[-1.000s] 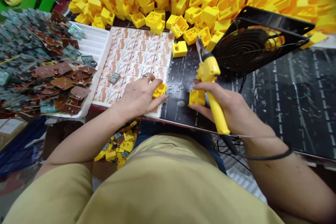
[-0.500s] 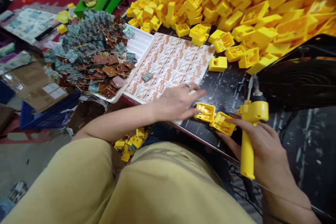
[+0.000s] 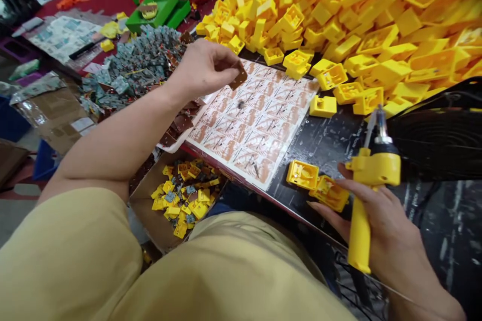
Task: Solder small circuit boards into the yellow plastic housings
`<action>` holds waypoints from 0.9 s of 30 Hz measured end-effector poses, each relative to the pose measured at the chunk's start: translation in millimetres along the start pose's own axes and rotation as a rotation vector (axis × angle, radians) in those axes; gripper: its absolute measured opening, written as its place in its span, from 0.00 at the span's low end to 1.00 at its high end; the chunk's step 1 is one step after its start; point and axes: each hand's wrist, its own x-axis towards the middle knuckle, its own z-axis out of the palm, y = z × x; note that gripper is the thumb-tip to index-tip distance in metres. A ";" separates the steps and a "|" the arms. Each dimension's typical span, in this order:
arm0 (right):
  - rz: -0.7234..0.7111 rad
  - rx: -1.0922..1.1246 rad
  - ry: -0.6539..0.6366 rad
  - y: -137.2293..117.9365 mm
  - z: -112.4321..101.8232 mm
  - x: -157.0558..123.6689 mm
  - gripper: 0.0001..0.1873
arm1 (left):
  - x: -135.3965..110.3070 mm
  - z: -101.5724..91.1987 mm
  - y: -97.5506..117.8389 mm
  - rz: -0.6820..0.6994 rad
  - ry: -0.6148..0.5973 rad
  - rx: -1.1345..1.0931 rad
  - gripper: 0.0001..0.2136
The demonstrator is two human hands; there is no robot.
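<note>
My left hand (image 3: 211, 67) is raised over the edge of the heap of circuit boards, pinching a small brown circuit board (image 3: 238, 77) between thumb and fingers. My right hand (image 3: 380, 215) is closed round a yellow soldering gun (image 3: 361, 220), whose metal tip points away from me. Its thumb and a fingertip also reach to an open yellow plastic case (image 3: 303, 175) at the near table edge. The case lies in two joined halves, hollow sides up; the right half is partly covered by the fingers.
A large pile of yellow cases (image 3: 339, 25) fills the far side. The patterned sheet (image 3: 256, 125) lies mid-table. Grey and brown circuit boards (image 3: 131, 65) are heaped at left. Below the edge stands a carton (image 3: 146, 210) of yellow parts. A dark round grille (image 3: 444, 130) is at right.
My left hand has left the yellow case and moved up and left, and now holds a circuit board. The small board lying on the sheet is gone from there. The right hand keeps its grip.
</note>
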 end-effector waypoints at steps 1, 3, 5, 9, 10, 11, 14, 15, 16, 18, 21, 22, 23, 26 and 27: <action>-0.011 0.014 0.004 -2.5 3.4 4.7 0.28 | 6.1 1.2 6.7 0.007 -0.030 -0.078 0.13; -0.023 0.040 -0.020 -8.0 10.9 14.5 0.26 | 16.0 12.2 17.8 0.033 -0.089 -0.148 0.12; -0.024 0.066 -0.064 -13.4 17.2 23.0 0.22 | 18.7 30.7 25.8 0.090 -0.098 -0.132 0.11; -0.004 0.092 -0.071 -19.2 19.9 29.0 0.18 | -8.1 67.1 27.0 0.259 -0.036 0.018 0.12; 0.005 0.098 -0.067 -19.3 18.9 27.9 0.19 | -20.2 73.5 23.9 0.319 -0.049 0.082 0.12; 0.011 0.104 -0.065 -19.0 17.7 26.1 0.20 | -33.0 78.4 20.0 0.390 -0.086 0.148 0.12; 0.005 0.132 -0.078 -17.3 12.6 19.4 0.24 | -66.1 84.1 10.5 0.607 -0.226 0.257 0.12; 0.004 0.145 -0.071 -17.2 9.9 17.3 0.25 | -73.0 83.4 10.0 0.639 -0.237 0.259 0.12; 0.011 0.151 -0.050 -17.5 6.5 15.3 0.26 | -77.2 82.3 11.4 0.639 -0.223 0.255 0.13; 0.052 0.134 0.039 -19.3 -2.4 11.8 0.24 | -78.0 81.5 19.5 0.563 -0.160 0.251 0.13; 0.145 0.131 0.188 -22.4 -17.6 6.5 0.18 | -67.7 91.3 36.7 0.424 -0.122 0.288 0.15; 0.167 0.149 0.201 -22.7 -22.0 4.7 0.17 | -63.8 97.8 41.3 0.389 -0.120 0.304 0.16; 0.180 0.174 0.199 -22.5 -25.7 2.9 0.17 | -60.5 105.1 44.7 0.359 -0.113 0.318 0.16; 0.199 0.172 0.122 -19.3 -34.1 -4.1 0.13 | -57.4 124.3 48.1 0.302 -0.089 0.311 0.13; 0.208 0.157 0.088 -17.7 -36.9 -7.7 0.10 | -58.5 128.0 47.7 0.293 -0.085 0.283 0.12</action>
